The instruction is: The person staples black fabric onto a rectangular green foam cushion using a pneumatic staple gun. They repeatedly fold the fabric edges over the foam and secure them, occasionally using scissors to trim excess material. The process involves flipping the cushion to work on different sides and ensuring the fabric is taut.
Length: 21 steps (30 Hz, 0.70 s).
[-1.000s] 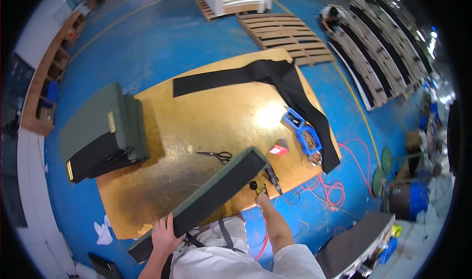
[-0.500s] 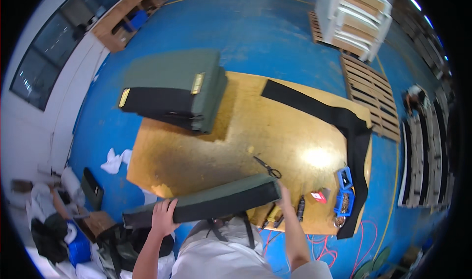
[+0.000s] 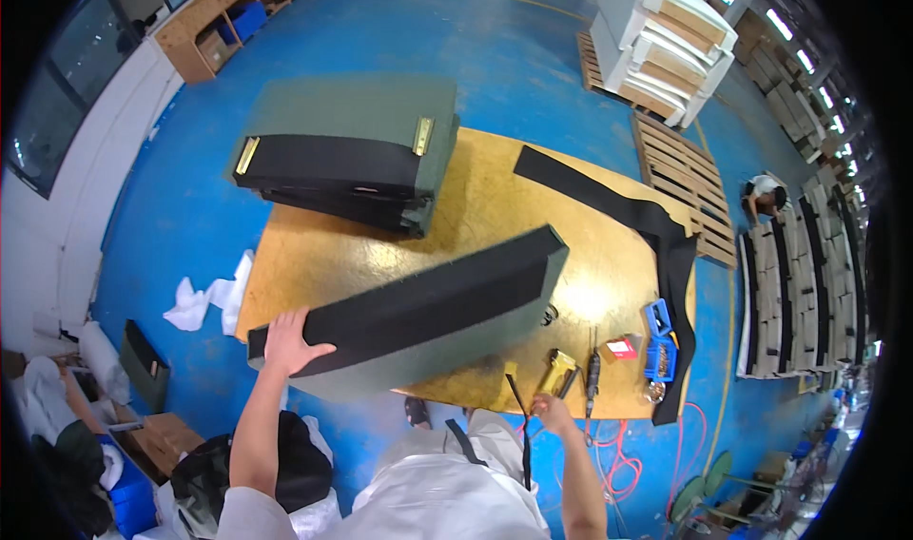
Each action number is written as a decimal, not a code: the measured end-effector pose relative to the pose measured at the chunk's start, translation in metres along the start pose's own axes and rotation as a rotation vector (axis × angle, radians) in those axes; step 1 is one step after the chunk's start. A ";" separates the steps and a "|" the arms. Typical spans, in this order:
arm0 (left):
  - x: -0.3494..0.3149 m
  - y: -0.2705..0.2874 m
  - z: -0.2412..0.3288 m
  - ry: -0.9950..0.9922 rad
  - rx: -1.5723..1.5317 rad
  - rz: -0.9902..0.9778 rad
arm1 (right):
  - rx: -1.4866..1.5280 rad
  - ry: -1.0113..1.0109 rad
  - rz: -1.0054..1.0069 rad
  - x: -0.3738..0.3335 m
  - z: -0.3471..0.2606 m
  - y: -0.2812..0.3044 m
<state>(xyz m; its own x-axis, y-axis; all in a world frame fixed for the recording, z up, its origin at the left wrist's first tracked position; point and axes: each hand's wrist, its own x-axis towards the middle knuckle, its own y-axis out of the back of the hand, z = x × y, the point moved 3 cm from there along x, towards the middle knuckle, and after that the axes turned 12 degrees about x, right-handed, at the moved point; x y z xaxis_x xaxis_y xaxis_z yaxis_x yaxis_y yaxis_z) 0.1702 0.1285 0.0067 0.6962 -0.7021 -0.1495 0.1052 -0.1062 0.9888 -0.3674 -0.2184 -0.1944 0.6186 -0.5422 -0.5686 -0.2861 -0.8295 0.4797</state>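
Observation:
A long padded panel (image 3: pixel 428 298), black along one side and grey-green on the other, lies slantwise over the table's front left part. My left hand (image 3: pixel 293 345) grips its left end, thumb spread on the black face. At the table's front edge, my right hand (image 3: pixel 550 410) is closed on the lower end of a yellow and black tool (image 3: pixel 559 371) that looks like a staple gun. Next to it lies a slim black power tool (image 3: pixel 593 378), probably a screwdriver. The panel covers most of the scissors; only the handle (image 3: pixel 550 315) shows.
Green padded pieces (image 3: pixel 357 112) with brass-coloured fittings are stacked at the table's far left. A black fabric strip (image 3: pixel 590 188) runs along the right side. Blue bins (image 3: pixel 658 357) of small parts sit near it. Red hoses (image 3: pixel 623 459) trail on the floor. A person (image 3: pixel 764 198) crouches far right.
The panel has been turned, its right end now farther away and more black face showing. My right hand has left the panel and moved down to the yellow tool; my left hand stays on.

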 end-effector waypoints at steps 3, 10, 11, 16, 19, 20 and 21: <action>-0.010 -0.006 -0.015 0.034 -0.066 -0.010 | 0.117 -0.149 0.061 -0.073 0.040 -0.035; -0.103 -0.055 -0.092 0.204 -0.251 0.141 | 0.578 -0.940 0.139 -0.241 0.170 -0.133; -0.117 -0.061 -0.099 0.257 -0.319 0.117 | 0.550 -0.983 0.118 -0.257 0.173 -0.141; -0.213 -0.150 -0.154 0.585 -0.656 0.122 | 0.484 -0.828 0.080 -0.247 0.139 -0.153; -0.263 -0.223 -0.164 0.846 -0.997 0.055 | 0.374 -0.577 0.078 -0.201 0.112 -0.134; -0.279 -0.251 -0.164 0.953 -1.132 0.027 | 0.207 -0.458 0.087 -0.185 0.106 -0.125; -0.284 -0.249 -0.151 1.017 -1.272 -0.064 | 0.077 -0.406 0.069 -0.177 0.091 -0.122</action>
<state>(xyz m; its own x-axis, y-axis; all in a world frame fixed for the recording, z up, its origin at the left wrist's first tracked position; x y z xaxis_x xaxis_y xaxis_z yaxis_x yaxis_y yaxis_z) 0.0536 0.4602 -0.1968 0.7689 0.0630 -0.6363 0.2776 0.8636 0.4210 -0.5080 -0.0333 -0.2132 0.2622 -0.5931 -0.7613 -0.3802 -0.7885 0.4834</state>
